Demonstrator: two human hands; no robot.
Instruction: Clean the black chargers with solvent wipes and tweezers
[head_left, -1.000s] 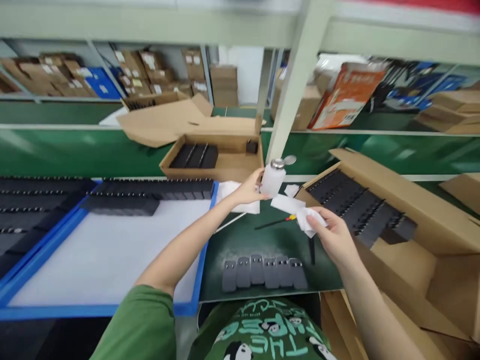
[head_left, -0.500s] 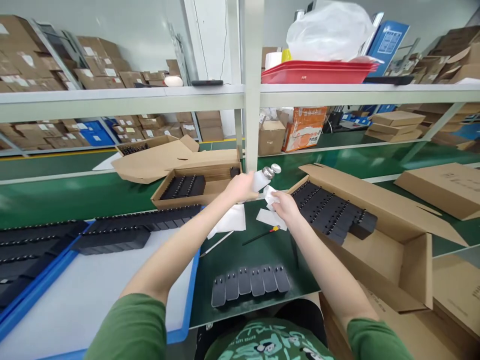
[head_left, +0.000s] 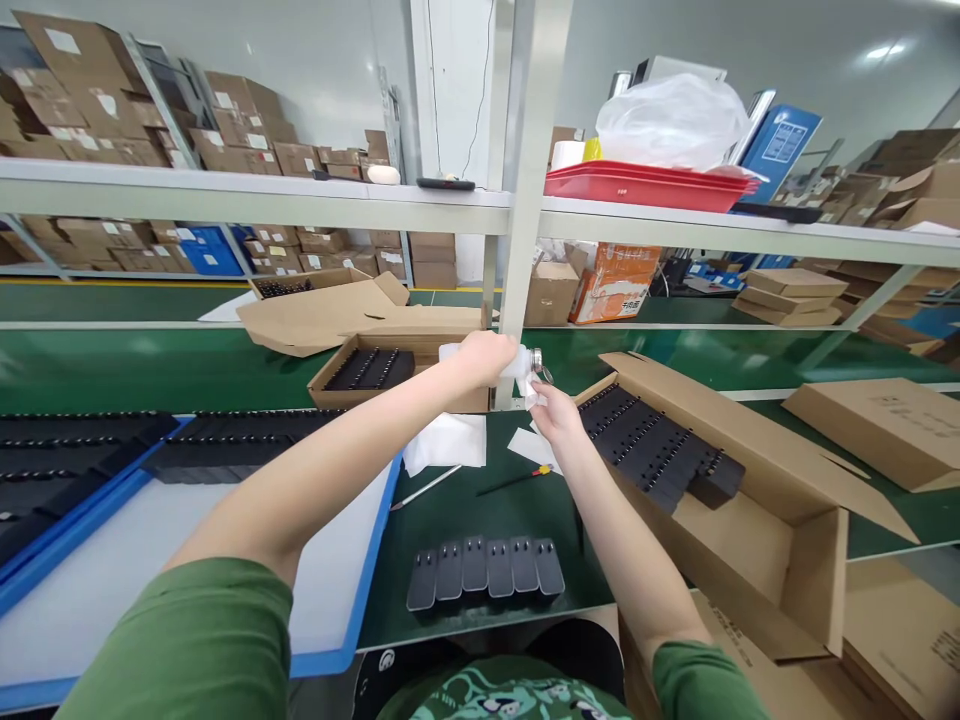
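My left hand (head_left: 486,357) is closed round a white bottle (head_left: 512,366) with a metal cap, tipped over on its side with its mouth to the right. Just below that mouth, my right hand (head_left: 553,408) pinches a crumpled white wipe (head_left: 531,391), which appears to touch the bottle's neck. The metal lid (head_left: 546,376) hangs tilted off the neck. On the green table nearer my body lies a row of several dark grey pieces (head_left: 486,568), each with small black pegs at its top end.
White sheets (head_left: 448,441), a white stick (head_left: 426,488) and a black-handled tool with a yellow-red tip (head_left: 514,480) lie mid-table. A blue-rimmed tray (head_left: 373,560) stands left. Open cartons with black pieces sit right (head_left: 814,590) and behind (head_left: 319,395). A shelf post (head_left: 517,270) rises beyond my hands.
My left hand has tipped the bottle further, from slanted to nearly level. The wipe in my right hand has come up against the bottle's neck. The camera view has shifted slightly.
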